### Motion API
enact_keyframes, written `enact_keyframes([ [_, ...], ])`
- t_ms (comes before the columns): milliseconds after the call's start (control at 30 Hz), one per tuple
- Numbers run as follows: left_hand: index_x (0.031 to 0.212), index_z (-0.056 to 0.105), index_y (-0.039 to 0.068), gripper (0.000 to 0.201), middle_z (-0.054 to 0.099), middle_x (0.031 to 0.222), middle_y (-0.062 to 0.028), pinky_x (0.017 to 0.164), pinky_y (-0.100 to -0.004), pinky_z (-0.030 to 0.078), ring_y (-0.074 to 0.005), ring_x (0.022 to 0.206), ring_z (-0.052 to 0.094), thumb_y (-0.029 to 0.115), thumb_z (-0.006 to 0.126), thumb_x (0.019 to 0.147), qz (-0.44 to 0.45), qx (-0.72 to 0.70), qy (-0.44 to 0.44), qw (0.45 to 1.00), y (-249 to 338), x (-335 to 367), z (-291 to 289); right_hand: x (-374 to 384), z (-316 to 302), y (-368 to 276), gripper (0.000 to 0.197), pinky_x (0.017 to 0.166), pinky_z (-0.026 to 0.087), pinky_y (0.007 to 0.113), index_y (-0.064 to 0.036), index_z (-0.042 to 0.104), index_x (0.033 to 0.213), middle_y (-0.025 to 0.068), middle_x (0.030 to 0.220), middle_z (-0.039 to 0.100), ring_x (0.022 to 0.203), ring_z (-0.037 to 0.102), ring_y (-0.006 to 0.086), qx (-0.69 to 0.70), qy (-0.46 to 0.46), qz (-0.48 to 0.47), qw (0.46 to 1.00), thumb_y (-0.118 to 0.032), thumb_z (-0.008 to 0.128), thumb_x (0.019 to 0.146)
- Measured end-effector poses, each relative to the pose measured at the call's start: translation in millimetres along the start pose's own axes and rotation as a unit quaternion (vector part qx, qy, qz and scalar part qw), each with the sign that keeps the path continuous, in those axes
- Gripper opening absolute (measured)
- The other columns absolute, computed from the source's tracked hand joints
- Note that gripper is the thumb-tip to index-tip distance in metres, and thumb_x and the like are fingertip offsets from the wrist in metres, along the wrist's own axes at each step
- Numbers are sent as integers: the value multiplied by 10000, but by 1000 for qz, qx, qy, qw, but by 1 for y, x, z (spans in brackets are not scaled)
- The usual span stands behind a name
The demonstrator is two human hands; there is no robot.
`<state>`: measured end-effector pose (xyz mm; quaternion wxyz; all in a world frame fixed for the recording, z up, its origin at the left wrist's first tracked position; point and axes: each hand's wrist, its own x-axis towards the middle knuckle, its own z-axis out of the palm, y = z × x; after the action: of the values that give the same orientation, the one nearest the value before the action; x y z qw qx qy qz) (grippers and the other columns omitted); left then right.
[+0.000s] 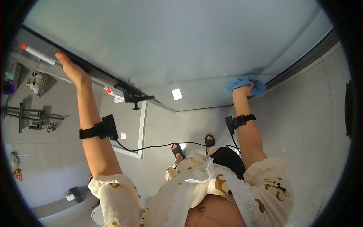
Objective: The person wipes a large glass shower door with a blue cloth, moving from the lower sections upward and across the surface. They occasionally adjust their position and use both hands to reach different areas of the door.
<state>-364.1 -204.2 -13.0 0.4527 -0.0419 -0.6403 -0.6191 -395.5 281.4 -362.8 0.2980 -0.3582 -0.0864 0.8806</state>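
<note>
- Work in hand: judged to be wiping down a frosted glass panel (pixel 170 45), with the lower right part, close to the dark frame (pixel 308 55), under attention.
- Cloth: the blue cloth (pixel 258 88) lies bunched at the lower right of the panel, beside the frame, and appears to be in contact with the glass.
- Right hand (pixel 242 90): the grip is closed on the cloth (the fingertips are buried in its folds, so their exact placing cannot be confirmed).
- Left hand (pixel 77 73): set at the panel's left edge, apparently to steady it. The fingers are largely out of sight; whether this grip is spread or clamped cannot be told.
- Fittings: a black handle (pixel 132 96) projects from the left side of the panel, between the two hands. A small white patch (pixel 177 94) shows on the lower glass; sticker or reflection is not determined.
- Next move, as assessed: keep the cloth flat and evenly pressed, and draw it along the frame edge, then inward across the glass, while the left hand holds the panel firm.
- Points of caution: the cloth could catch in the corner, and the black cable (pixel 162 145) between the forearm straps (pixel 100 129) could limit a long reach.
</note>
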Motion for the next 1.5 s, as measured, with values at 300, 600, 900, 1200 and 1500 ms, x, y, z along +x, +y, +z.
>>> enact_keyframes([
  [300, 951, 607, -48, 725, 580, 869, -16, 782, -245, 413, -126, 821, 491, 665, 495, 886, -14, 21, 43, 999, 5, -10, 34, -165, -12, 143, 817, 1050, 400, 501, -287, 1, 1499, 93, 1480, 334, 1218, 487, 327, -147, 117, 140, 972, -542, 507, 910],
  [600, 856, 578, 26, 679, 496, 794, 13, 714, -248, 383, -112, 752, 435, 700, 497, 862, -30, 38, -5, 999, -2, -14, 36, -263, -85, 335, 587, 920, 455, 510, -199, 429, 1354, 99, 1338, 494, 1157, 516, 311, 16, -20, 340, 940, -570, 445, 899],
  [900, 705, 485, 87, 599, 423, 690, 59, 583, -233, 313, -79, 656, 354, 651, 477, 906, -20, 41, 12, 999, -4, -18, 30, -270, -57, 271, 600, 922, 439, 480, -155, 509, 1319, 95, 1307, 560, 1132, 545, 298, -173, -238, 489, 821, -526, 426, 856],
  [1200, 1371, 401, -45, 823, 451, 1392, -118, 1072, -344, 308, -235, 1238, 430, 650, 394, 929, -70, -7, 13, 997, -3, -5, 20, -140, -24, 109, 471, 934, 451, 419, -122, 604, 1211, 112, 1299, 565, 1159, 540, 304, -900, -421, -97, 64, -408, 523, 845],
  [1500, 1509, 174, 73, 864, 202, 1556, -86, 1149, -402, 192, -268, 1409, 224, 687, 329, 922, -92, 28, 6, 995, 11, -13, 23, -8, -22, -23, 574, 1066, 354, 461, -105, 488, 1347, 113, 1434, 451, 1306, 430, 313, -936, -339, -88, 22, -442, 510, 883],
])
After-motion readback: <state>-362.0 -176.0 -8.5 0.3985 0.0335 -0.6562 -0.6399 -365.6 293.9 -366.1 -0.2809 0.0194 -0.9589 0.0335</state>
